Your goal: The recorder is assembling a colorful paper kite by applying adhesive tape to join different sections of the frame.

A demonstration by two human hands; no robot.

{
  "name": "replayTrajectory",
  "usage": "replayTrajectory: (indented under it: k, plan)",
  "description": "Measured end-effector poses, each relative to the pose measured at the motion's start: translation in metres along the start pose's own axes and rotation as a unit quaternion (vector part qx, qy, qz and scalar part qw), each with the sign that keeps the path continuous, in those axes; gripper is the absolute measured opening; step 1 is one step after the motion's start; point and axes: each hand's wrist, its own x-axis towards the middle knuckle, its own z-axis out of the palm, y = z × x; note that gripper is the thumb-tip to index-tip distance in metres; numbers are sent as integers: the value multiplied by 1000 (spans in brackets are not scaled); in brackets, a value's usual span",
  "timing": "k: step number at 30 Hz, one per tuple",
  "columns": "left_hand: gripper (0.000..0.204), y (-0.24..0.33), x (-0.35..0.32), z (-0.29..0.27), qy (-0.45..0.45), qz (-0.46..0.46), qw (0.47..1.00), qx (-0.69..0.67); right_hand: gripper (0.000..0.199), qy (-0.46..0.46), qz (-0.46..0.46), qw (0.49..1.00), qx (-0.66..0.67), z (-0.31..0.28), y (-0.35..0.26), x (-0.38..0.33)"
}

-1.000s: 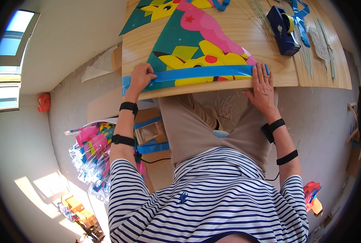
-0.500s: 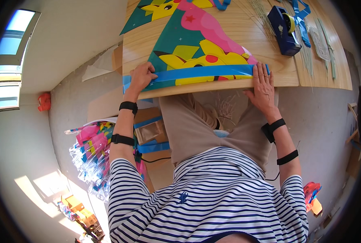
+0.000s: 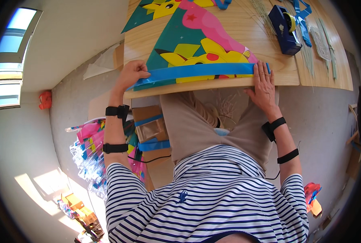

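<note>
Printed sheet (image 3: pixel 188 38) on wooden table (image 3: pixel 249 26): lies at the table's near edge; teal, pink and yellow, cartoon figure, red star; partly under the blue strip.
Striped shirt (image 3: pixel 204 182): small dark blue emblem on chest, no wording I can make out.
Floor pile (image 3: pixel 93 137): left, below table level; same kind of colours, mixed with clear film.
Second sheet (image 3: pixel 138 20): far left on table, cut off by the frame.
Cardboard boxes (image 3: pixel 81 208): cluster at near left; contents too small to tell.
Brown carton (image 3: pixel 151 129): just left of the person's leg; blue bands, clear-looking panel; can't tell contents.
Blue strip (image 3: pixel 200 70): runs left-right across the sheet's near part; right end sits past the sheet, on bare wood.
Tape dispenser (image 3: pixel 285 43): far right on table; dark blue body, yellow tape roll (image 3: pixel 290 23) seated inside, pale marking on side too small to read.
Left hand (image 3: pixel 131 75): fingers curled, thumb and fingertips pinching the strip near its left end.
Right hand (image 3: pixel 263 85): flat, fingers extended and close together, pressing the strip's right end to the table; thumb out to the left.
Clear packet (image 3: pixel 319 42): right of dispenser; contents unclear.
Thin sticks (image 3: pixel 307 60): loose, between dispenser and packet.
</note>
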Motion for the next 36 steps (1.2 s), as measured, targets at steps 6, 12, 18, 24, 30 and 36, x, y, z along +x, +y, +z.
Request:
replayTrajectory:
  k: [6,12,18,24,30,36]
  plan:
    - [21,-5,-6,18,-24,-38,998,49,113,-5,-2,1000,2,3,0,1]
    - [21,-29,3,44,16,14,992,126,114,-4,-3,1000,1,2,1,1]
    - [21,-27,6,48,41,34,984,170,114,-3,-2,1000,1,2,1,1]
    - [21,-30,5,53,66,50,980,179,113,-12,1,1000,3,-2,-2,1]
    - [21,-27,4,50,66,42,988,135,112,-9,1,1000,4,-1,-1,1]
    - [20,-30,5,47,55,42,989,130,112,-2,-2,1000,4,0,-1,1]
